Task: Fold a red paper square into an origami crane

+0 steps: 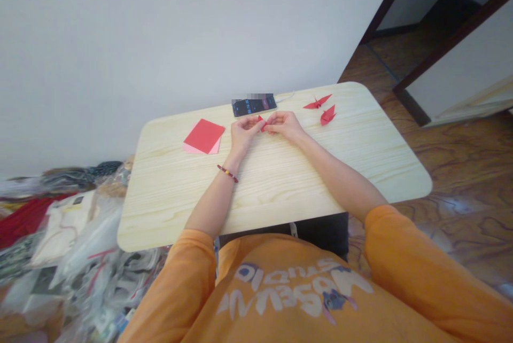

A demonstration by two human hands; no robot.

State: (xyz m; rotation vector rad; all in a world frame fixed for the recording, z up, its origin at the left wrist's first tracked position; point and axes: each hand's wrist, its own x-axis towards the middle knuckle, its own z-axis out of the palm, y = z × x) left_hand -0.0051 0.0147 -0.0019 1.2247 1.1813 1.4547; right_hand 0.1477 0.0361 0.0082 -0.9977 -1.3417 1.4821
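Observation:
My left hand (243, 132) and my right hand (285, 123) meet near the far edge of a pale wooden table (280, 182). Both pinch a small red folded paper (262, 123) between their fingertips, just above the tabletop. A beaded bracelet (227, 173) circles my left wrist. Most of the paper is hidden by my fingers.
A stack of red and pink paper sheets (204, 137) lies left of my hands. A dark phone (254, 105) rests at the table's far edge. Two red paper cranes (323, 108) sit at the far right. Bags and clutter (60, 236) pile on the floor at left.

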